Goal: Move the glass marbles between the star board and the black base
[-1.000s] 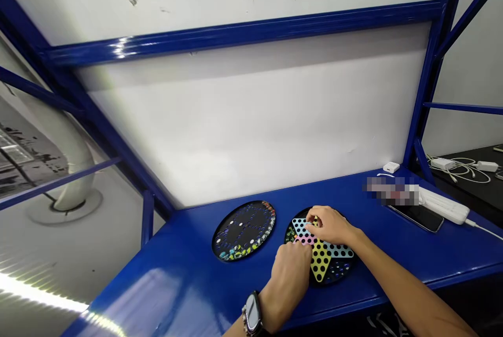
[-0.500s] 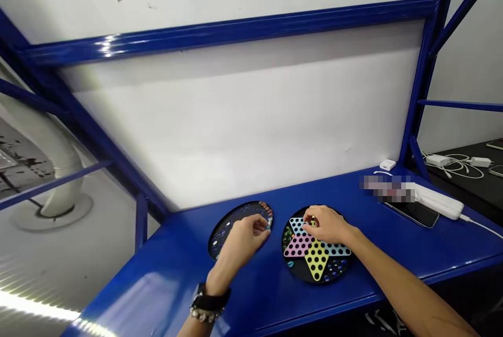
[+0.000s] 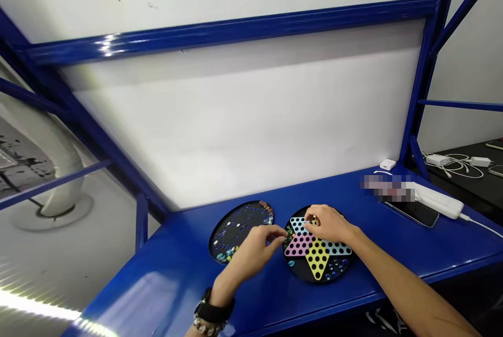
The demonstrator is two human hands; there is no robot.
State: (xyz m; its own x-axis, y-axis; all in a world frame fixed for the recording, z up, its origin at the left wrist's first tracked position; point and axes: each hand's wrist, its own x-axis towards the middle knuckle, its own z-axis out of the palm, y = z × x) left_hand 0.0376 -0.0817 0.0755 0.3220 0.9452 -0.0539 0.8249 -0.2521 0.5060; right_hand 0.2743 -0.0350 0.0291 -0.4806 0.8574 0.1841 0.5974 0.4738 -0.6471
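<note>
- Left hand (image 3: 255, 254) is hovering above the blue tabletop (image 3: 377, 274), its fingers (image 3: 280, 232) loosely curled beside green marbles (image 3: 290, 232) at the left edge of a star-shaped Chinese checkers board (image 3: 316, 259); whether it is gripping a marble cannot be told.
- Right hand (image 3: 330, 224) is resting over the board's light-blue point, its fingertips (image 3: 307, 217) pinched closely together; the view does not show whether they hold anything.
- The board is lying on the tabletop, just right of a second round black tray (image 3: 239, 224), whose rim is lined with multicoloured marbles (image 3: 267, 209).
- A black wristband (image 3: 212, 308) and a beaded bracelet (image 3: 204, 326) are encircling the left wrist.
- A smartphone (image 3: 412, 213) and a white power strip (image 3: 438, 200) are lying side by side, right of the board.
</note>
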